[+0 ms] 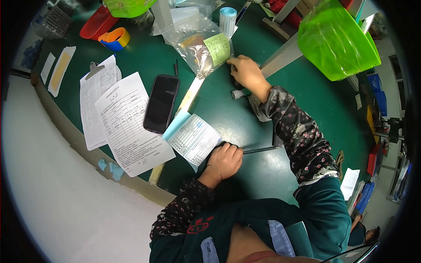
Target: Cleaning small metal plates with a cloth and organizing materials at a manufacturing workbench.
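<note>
My left hand (223, 163) lies on the table with curled fingers, closed on a dark pen (263, 150) that sticks out to its right. Its fingertips are by the corner of a small form pad (195, 139) with blue sheets. My right hand (249, 75) reaches forward, fingers apart, its index fingertip at the edge of a clear plastic bag (193, 41). Inside that bag are brownish contents and a green label (217, 49). Below the right wrist lie a small grey cylinder (237, 94) and a grey cloth-like thing (258, 108).
Left of the pad lie a black phone (161, 104), a printed sheet (131, 125) and a clipboard (94, 70). A tape roll (115, 39) and a red bin (98, 23) stand far left. A metal post (280, 59) and green bin (337, 41) stand right.
</note>
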The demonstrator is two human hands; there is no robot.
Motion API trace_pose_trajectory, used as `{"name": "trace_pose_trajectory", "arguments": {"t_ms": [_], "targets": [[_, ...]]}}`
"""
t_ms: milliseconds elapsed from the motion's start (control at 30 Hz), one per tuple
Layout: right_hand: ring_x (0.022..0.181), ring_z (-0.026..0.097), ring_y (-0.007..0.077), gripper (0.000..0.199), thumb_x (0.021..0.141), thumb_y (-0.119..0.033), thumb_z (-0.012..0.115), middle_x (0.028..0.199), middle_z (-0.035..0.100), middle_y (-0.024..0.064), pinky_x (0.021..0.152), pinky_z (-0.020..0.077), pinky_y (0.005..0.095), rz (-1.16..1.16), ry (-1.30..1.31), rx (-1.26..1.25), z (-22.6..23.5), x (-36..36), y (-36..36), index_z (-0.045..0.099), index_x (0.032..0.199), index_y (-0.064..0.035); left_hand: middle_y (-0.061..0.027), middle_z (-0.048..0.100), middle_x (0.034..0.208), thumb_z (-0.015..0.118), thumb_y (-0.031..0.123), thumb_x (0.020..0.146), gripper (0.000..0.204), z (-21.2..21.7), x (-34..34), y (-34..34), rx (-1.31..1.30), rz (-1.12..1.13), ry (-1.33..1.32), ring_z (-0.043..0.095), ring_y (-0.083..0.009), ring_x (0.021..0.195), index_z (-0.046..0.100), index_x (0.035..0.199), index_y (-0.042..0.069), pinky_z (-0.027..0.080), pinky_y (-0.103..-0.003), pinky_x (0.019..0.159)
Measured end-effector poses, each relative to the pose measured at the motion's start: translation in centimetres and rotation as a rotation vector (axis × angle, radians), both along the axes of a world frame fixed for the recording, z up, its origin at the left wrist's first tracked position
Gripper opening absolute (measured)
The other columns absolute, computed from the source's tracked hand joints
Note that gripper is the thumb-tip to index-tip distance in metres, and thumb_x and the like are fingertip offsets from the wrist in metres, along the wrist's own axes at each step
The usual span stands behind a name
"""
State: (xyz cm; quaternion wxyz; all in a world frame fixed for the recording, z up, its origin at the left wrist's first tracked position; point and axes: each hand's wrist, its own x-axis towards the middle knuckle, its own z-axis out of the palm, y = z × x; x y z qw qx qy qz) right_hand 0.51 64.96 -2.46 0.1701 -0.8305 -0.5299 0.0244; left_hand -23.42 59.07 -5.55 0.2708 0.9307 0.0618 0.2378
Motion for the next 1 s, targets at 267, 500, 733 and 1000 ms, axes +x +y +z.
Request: {"name": "trace_pose_trajectory", "arguments": {"t_ms": [267,500,733,1000], "targets": [[0.078,0.05,0.0306,0.026,0.058,0.0,0.053,0.082,0.053,0.0122,0.07,0.0429,0.0379,0.246,-0.078,-0.002,2.4,-2.9,-3.1,0.055,0.083,-0.0032,-0.0028,0.045,0.064,0.056,0.012,0.067,0.006,-0.1,-0.4,0.2,0.0,0.019,0.0,0.047,-0.0171,0.062,0.052,0.068,0.008,0.04,-0.028,0.05],[0.075,0.051,0.0247,0.021,0.066,-0.005,0.052,0.081,0.049,0.0096,0.066,0.0423,0.0323,0.301,-0.254,-0.085,1.9,-3.4,-6.6,0.051,0.088,-0.0039,-0.0028,0.045,0.064,0.056,0.012,0.067,0.007,0.1,0.1,0.1,0.022,-0.003,-0.009,0.047,-0.017,0.062,0.052,0.068,0.007,0.039,-0.028,0.049],[0.074,0.054,0.0217,0.023,0.066,-0.004,0.053,0.08,0.051,0.0074,0.059,0.0466,0.0309,0.244,-0.37,-0.071,4.0,-3.0,-0.9,0.049,0.089,-0.0051,-0.0026,0.046,0.065,0.056,0.013,0.067,0.007,-0.1,0.0,0.0,0.022,0.007,-0.009,0.047,-0.017,0.062,0.053,0.07,0.007,0.04,-0.027,0.05],[0.082,0.051,0.0236,0.028,0.065,-0.007,0.061,0.09,0.052,0.0062,0.067,0.0457,0.0335,0.243,-0.39,0.117,3.9,-2.3,-0.6,0.054,0.092,-0.0076,-0.0028,0.047,0.066,0.056,0.012,0.067,0.009,0.1,-0.1,-0.2,-0.002,-0.004,-0.018,0.047,-0.0174,0.063,0.054,0.072,0.006,0.041,-0.028,0.051]]}}
